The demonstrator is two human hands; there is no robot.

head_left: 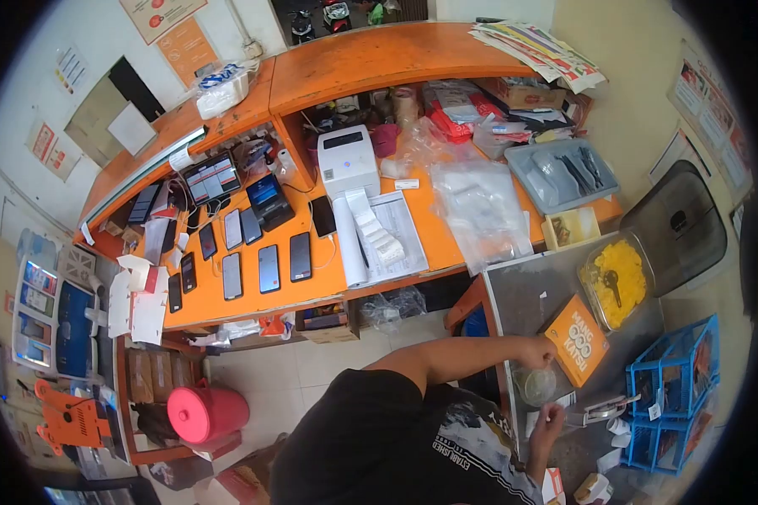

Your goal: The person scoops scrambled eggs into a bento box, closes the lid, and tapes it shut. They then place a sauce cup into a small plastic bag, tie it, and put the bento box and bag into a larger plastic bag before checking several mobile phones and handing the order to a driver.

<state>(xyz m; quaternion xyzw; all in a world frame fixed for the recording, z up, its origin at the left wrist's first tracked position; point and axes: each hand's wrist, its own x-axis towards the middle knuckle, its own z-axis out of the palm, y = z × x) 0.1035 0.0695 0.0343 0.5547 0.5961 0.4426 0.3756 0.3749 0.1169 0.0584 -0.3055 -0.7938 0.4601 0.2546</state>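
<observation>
Working at the grey counter (531,290), the person has both hands around a small clear plastic bag (536,385) that sits just this side of the orange box (577,338). The right hand (549,416), nearest the body, reaches up toward the bag's lower edge with fingers bent; whether they pinch the film I cannot tell. The left hand (537,352), just beyond, is closed over the bag's top, apparently gripping its neck.

The bag looks thin, see-through and rounded, with something pale inside. It should be light, soft and a little slippery, likely to sag or spill if squeezed, so the gathered neck seems the safest place to hold, with a palm beneath.

Beside the orange box to the right lies a metal tool (602,410), blurred. Farther past the box stands a clear tub of yellow pieces (615,282), and beyond it the orange desk with a white printer (347,160) and rows of phones (253,261).
</observation>
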